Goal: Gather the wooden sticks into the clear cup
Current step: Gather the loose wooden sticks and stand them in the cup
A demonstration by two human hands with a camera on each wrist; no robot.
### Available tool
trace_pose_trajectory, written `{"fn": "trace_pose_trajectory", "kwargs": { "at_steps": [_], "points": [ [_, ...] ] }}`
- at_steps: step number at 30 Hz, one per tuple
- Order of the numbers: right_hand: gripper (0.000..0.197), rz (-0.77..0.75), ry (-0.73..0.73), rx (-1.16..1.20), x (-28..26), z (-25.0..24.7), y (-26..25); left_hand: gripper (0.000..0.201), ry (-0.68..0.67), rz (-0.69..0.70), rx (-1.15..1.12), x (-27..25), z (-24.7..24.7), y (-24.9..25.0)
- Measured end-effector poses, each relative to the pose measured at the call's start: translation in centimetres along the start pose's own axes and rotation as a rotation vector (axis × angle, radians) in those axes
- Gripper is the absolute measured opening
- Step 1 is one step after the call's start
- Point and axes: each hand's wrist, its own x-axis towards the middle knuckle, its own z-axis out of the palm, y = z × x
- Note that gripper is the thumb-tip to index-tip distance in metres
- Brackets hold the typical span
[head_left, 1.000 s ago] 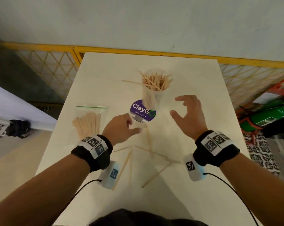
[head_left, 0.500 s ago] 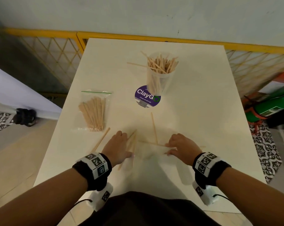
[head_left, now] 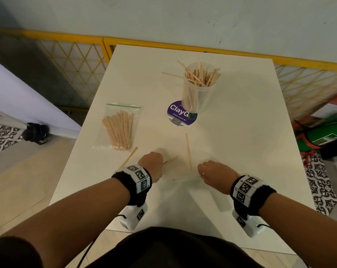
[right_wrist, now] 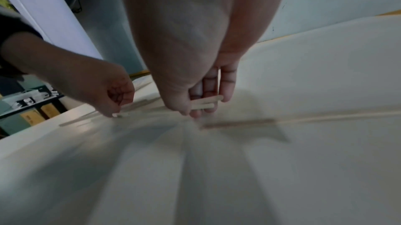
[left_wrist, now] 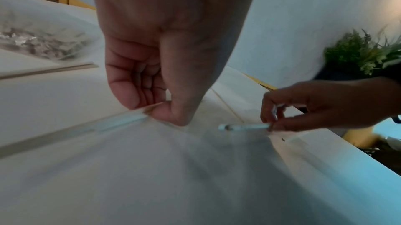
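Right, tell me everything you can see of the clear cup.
The clear cup is a tall, see-through tumbler that looks like plastic, standing upright towards the far end of the white table. It is packed with wooden sticks that fan out above the rim, one jutting far to the left. Its base sits partly on a round purple ClayGo sticker. Neither hand touches it.

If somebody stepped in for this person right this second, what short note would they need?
Left hand: pinching loose sticks against the white table.
Right hand: fingers curled round a couple of sticks at the table.
Clear cup: upright at the far middle, already packed with sticks.
Left to do: carry both handfuls to the cup, then collect the stick between the hands and the one beside the bagged sticks. The zip bag of sticks lies closed on the left.
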Motion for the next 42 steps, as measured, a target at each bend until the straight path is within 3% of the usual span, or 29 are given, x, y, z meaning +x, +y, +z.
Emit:
{"fn": "trace_pose_trajectory", "kwargs": {
  "at_steps": [3,6,9,13,15,19,21,23,27,31,37,40,42],
  "points": [
    [0.015,0.009,0.016,0.020,-0.2,-1.2,0.2,0.022,-0.015,0.035,0.078,0.3,0.2,0.1],
    [0.014,0.048,0.030,0.271,-0.3,-2.5,0.9,0.024,-0.020,0.054,0.124,0.6,0.7,-0.1],
    [0.024,0.087,0.211,0.510,-0.5,-3.6,2.3,0.028,0.006,0.041,0.148,0.7,1.3,-0.3],
    [0.013,0.084,0.387,0.585,-1.4,-4.4,3.5,0.034,0.042,0.046,0.118,0.7,1.4,-0.7],
    [0.013,0.120,0.336,0.543,-2.2,-4.4,3.9,0.035,0.051,0.048,0.074,0.8,1.2,-0.9],
    [0.007,0.207,0.146,0.231,-3.6,-2.1,4.1,0.031,0.020,0.014,-0.130,0.8,0.1,-0.1],
    [0.027,0.241,0.078,0.151,-3.7,-0.8,4.1,0.031,0.012,0.045,-0.170,1.3,-0.6,0.4],
    [0.038,0.239,0.035,0.118,-3.3,-0.2,4.0,0.036,-0.001,0.104,-0.141,1.4,-0.9,0.5],
    [0.026,0.228,0.004,0.014,-3.2,-0.1,3.7,0.058,0.023,0.245,0.003,1.1,-0.3,-1.3],
    [0.023,0.205,0.021,0.050,-3.5,0.2,3.5,0.028,0.121,0.361,0.066,0.7,0.9,-2.4],
    [0.008,0.247,0.072,0.350,-1.0,-1.4,1.8,0.023,0.104,0.292,0.120,0.1,1.3,-1.8],
    [0.028,0.304,0.067,0.410,2.1,-2.8,0.8,0.020,0.118,0.192,-0.111,-0.4,0.5,-2.8],
    [0.031,0.344,0.131,0.424,3.7,-3.4,0.0,0.013,0.119,0.114,-0.249,-0.6,-0.1,-4.5]
  ]
}}
